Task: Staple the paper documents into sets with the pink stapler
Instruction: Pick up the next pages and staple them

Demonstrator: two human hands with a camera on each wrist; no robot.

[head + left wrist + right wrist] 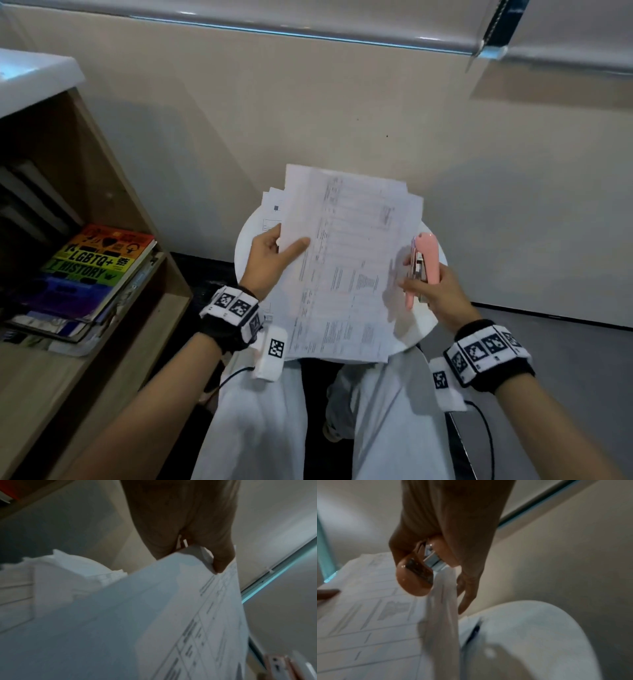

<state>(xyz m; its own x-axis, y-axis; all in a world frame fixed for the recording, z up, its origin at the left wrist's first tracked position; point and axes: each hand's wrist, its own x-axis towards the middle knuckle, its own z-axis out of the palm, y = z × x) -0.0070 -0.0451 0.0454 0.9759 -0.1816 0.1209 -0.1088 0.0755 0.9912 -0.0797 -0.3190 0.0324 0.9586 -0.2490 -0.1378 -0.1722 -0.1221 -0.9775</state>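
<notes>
A set of printed paper sheets (346, 260) is held up over a small round white table (424, 325). My left hand (270, 260) pinches the sheets at their left edge, thumb on top; the same pinch shows in the left wrist view, where the thumb (221, 562) presses the paper (154, 615). My right hand (435, 287) grips the pink stapler (424, 263) at the sheets' right edge. In the right wrist view the stapler (414, 580) has its mouth around the edge of the paper (441, 601). More sheets (274, 209) lie on the table underneath.
A wooden shelf unit (113, 192) stands to the left, holding a rainbow-covered book (92, 270) on a stack. A beige wall (342, 120) is close behind the table. My white-trousered legs (267, 421) are below the table edge.
</notes>
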